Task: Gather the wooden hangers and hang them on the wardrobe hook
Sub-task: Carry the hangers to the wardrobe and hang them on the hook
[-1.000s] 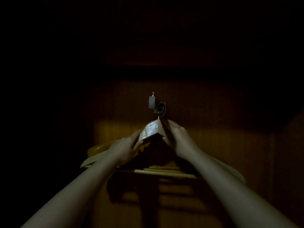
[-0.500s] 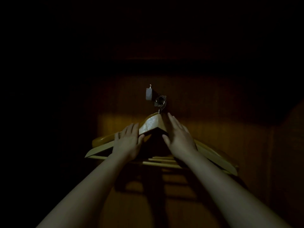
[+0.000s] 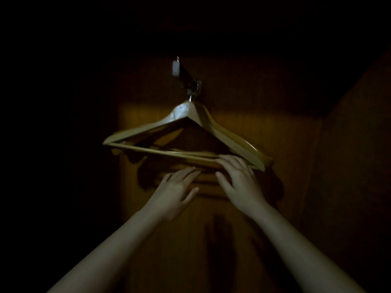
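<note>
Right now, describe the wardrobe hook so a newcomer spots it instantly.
Start at the dim wooden back panel of the wardrobe, lit only in its middle. Above the bunch of wooden hangers sits the hook, a small dark metal fitting. Nothing else there is metal, and it has a pale block at its upper end.
</note>
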